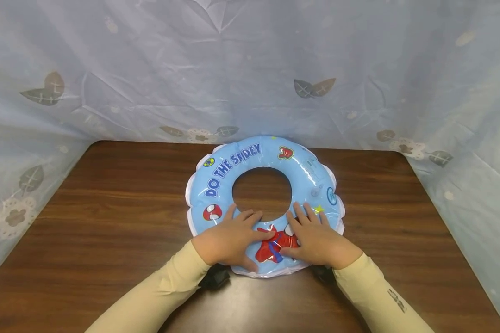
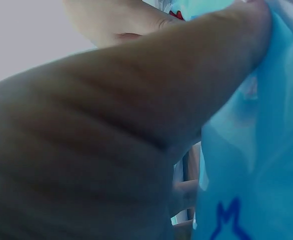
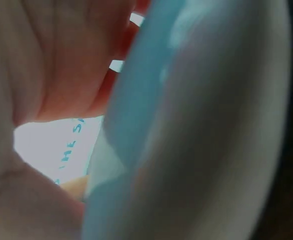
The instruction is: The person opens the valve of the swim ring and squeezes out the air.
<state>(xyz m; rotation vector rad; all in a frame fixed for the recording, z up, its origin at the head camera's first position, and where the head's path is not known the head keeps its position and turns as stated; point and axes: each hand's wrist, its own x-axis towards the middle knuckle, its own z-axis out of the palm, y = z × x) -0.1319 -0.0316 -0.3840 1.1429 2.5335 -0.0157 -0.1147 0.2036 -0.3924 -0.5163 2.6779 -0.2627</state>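
A light blue inflatable swim ring (image 1: pixel 308 171) lies flat, with "DO THE SPIDEY" lettering at its upper left and a red cartoon figure on its near side. On the near left part rests my left hand (image 1: pixel 231 238), its fingers spread toward the centre hole. My right hand (image 1: pixel 316 238) lies across the near right part, fingers spread and pointing forward. The red figure (image 1: pixel 271 247) shows between the two hands, partly covered by them. In the left wrist view a digit (image 2: pixel 206 55) touches the blue vinyl (image 2: pixel 251 165). Close up, the right wrist view has the ring's rounded side (image 3: pixel 201 125) beside the palm.
The ring sits on a dark brown wooden table (image 1: pixel 121 208). Behind it and along both sides hangs a pale curtain (image 1: pixel 258 69) printed with leaves and flowers. A black device (image 1: pixel 214 277) shows under the left wrist.
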